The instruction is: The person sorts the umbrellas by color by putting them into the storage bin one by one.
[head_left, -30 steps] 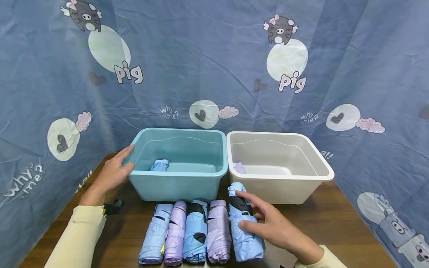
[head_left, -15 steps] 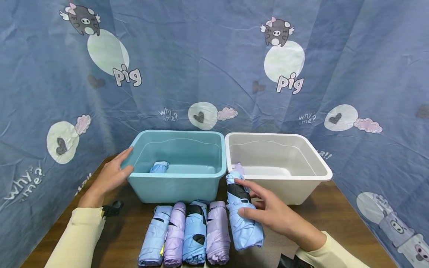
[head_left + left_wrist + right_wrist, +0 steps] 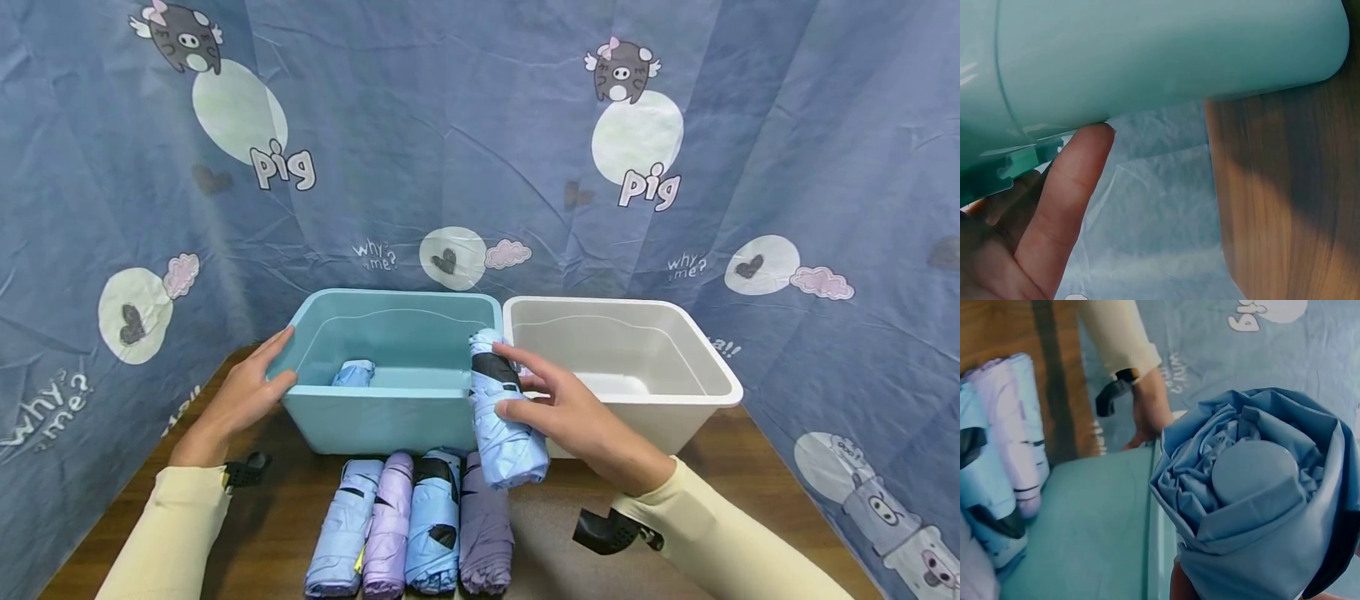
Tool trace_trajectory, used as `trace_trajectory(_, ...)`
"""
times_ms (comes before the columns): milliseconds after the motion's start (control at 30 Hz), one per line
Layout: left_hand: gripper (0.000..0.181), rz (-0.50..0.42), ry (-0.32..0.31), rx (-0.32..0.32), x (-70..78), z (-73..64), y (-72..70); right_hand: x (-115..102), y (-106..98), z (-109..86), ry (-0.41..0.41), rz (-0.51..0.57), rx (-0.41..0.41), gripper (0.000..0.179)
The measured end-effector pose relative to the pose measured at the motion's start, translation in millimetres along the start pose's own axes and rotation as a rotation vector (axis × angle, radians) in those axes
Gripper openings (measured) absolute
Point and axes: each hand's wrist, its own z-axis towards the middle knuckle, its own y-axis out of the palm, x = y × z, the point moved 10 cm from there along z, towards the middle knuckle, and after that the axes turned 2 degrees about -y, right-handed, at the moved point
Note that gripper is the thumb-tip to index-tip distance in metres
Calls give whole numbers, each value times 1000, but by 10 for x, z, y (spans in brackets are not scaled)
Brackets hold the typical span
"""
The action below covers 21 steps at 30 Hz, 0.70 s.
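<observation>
My right hand [image 3: 573,412] grips a folded light-blue umbrella [image 3: 510,442] with a black patch. It is held tilted above the table, its upper end over the right front rim of a teal bin [image 3: 386,425]. In the right wrist view, the rolled end of this umbrella [image 3: 1254,472] fills the foreground. My left hand [image 3: 243,404] rests against the teal bin's left end, fingers straight along the rim. The left wrist view has its thumb [image 3: 1069,194] touching the bin's outer wall. Another blue umbrella [image 3: 354,373] lies inside the teal bin.
A whitish bin [image 3: 660,421] stands right beside the teal one. In front lie two blue umbrellas [image 3: 341,533] and two lilac umbrellas [image 3: 388,533] side by side on the wooden table [image 3: 255,517]. A patterned blue cloth [image 3: 480,150] hangs behind.
My right hand has lifted the blue umbrella from the right end of the row and carried it up and leftward to the teal bin. My left hand stays at the bin.
</observation>
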Motion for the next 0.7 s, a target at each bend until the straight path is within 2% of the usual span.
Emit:
trace_trajectory(167, 72, -9, -4, 8, -2, 1, -1, -37, 46, 199, 28, 15, 37, 65)
trace_trajectory(400, 72, -18, -8, 14, -12, -3, 4, -59, 80, 476, 16, 39, 101, 62)
trace_trajectory(700, 72, -49, -14, 5, -33, 5, 9, -7, 131, 851, 29, 134, 157, 60)
